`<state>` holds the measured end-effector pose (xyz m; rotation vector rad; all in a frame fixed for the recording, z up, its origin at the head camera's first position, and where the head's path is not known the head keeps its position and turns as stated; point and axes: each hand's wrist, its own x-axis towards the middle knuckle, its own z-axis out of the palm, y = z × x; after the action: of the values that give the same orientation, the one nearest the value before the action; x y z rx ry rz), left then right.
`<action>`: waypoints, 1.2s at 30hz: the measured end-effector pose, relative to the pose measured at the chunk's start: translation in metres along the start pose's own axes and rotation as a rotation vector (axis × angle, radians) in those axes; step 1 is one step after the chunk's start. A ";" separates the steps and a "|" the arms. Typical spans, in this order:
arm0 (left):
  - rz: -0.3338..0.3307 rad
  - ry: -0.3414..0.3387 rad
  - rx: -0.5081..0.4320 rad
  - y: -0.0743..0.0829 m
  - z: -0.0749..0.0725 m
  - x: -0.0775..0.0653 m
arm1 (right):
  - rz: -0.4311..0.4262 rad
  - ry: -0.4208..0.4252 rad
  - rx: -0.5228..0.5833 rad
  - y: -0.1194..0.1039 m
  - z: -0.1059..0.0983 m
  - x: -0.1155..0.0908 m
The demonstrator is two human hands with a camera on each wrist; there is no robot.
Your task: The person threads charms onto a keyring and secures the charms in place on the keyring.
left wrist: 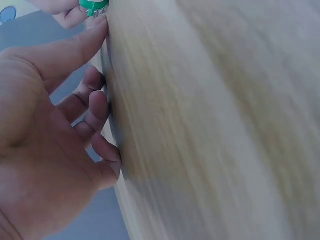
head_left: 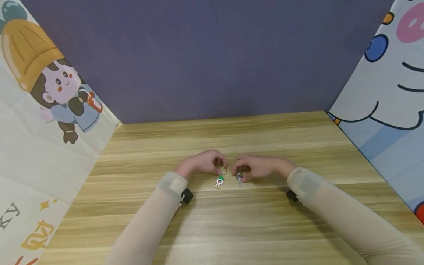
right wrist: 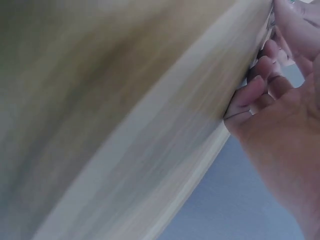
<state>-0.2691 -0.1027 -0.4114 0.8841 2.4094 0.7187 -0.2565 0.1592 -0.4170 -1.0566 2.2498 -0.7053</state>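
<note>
Pale sleeves (head_left: pixel 147 219) cross the lower frame; mid-frame, the left hand (head_left: pixel 206 162) pinches a charm keyring (head_left: pixel 220 178), the right hand (head_left: pixel 260 166) a key (head_left: pixel 239 177), fingers seemingly steadying both.

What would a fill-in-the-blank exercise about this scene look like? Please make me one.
1. The key is at the fingertips of the ____ hand.
2. The charm is joined to a round metal r____.
3. The charm's end nearest the left hand is coloured ____.
4. The tabletop shows the grain of ____.

Missing words: right; ring; green; wood.
</note>
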 end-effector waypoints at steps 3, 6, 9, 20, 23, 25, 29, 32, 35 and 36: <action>-0.009 0.006 -0.036 0.001 -0.001 0.001 | 0.008 0.010 -0.004 0.000 0.001 -0.001; -0.013 0.000 -0.055 0.000 -0.001 0.003 | 0.012 0.015 -0.010 0.001 0.001 -0.002; -0.019 -0.005 -0.066 -0.001 -0.001 0.004 | 0.011 0.009 -0.005 0.002 0.001 -0.002; -0.022 0.022 -0.083 -0.006 0.001 0.005 | -0.017 0.004 -0.003 0.005 0.000 -0.002; -0.018 0.023 -0.075 -0.005 0.001 0.004 | -0.003 0.004 0.014 0.004 -0.001 -0.002; -0.020 0.026 -0.070 -0.006 0.001 0.004 | 0.003 0.002 0.014 0.003 -0.001 -0.002; -0.030 0.037 -0.068 -0.007 0.000 0.003 | -0.001 0.005 0.014 0.002 -0.001 -0.002; -0.025 0.041 -0.065 -0.008 0.001 0.003 | 0.003 0.033 0.051 0.004 -0.001 -0.004; -0.008 0.045 -0.065 -0.009 0.002 0.003 | 0.005 0.103 0.135 0.007 -0.003 -0.008; 0.003 0.046 -0.063 -0.009 0.002 0.004 | 0.012 0.130 0.173 0.008 -0.005 -0.010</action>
<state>-0.2742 -0.1053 -0.4193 0.8548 2.4123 0.8194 -0.2585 0.1723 -0.4160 -0.9365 2.2532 -0.9691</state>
